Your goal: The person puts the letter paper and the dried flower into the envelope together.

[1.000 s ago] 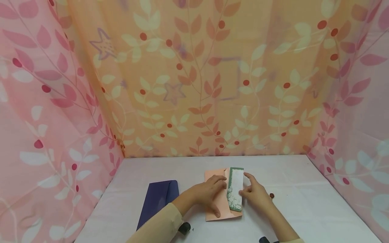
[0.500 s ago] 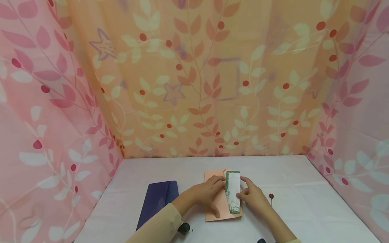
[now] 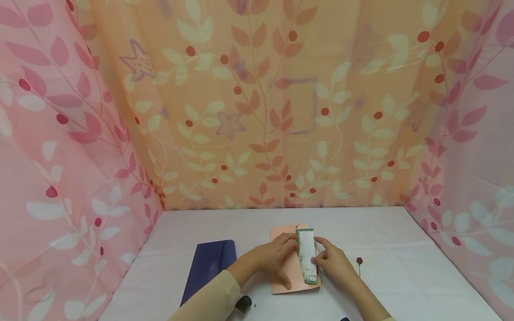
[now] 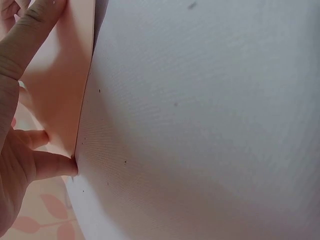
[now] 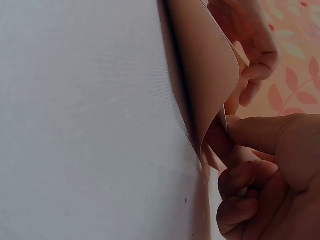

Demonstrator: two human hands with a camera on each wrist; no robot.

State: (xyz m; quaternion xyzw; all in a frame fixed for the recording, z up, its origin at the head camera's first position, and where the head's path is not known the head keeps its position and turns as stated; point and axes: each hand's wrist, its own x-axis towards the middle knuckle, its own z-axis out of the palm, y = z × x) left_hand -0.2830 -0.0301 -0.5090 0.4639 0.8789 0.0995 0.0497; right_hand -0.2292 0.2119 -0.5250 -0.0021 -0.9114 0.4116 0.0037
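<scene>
Leaf-patterned fabric (image 3: 257, 133) hangs behind your white table (image 3: 405, 267). Your right hand (image 3: 337, 263) pinches the green-edged card (image 3: 307, 256) between thumb and finger, along its right edge. Your left hand (image 3: 277, 256), fingers spread, rests on the peach envelope (image 3: 295, 273), whose right part lies beneath that card. Farther out, a dark blue envelope (image 3: 202, 267) lies left, a red flower (image 3: 359, 260) right.

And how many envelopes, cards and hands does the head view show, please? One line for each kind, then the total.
Envelopes: 2 (blue envelope, peach envelope)
Card: 1
Hands: 2 (left hand, right hand)
Total: 5
</scene>
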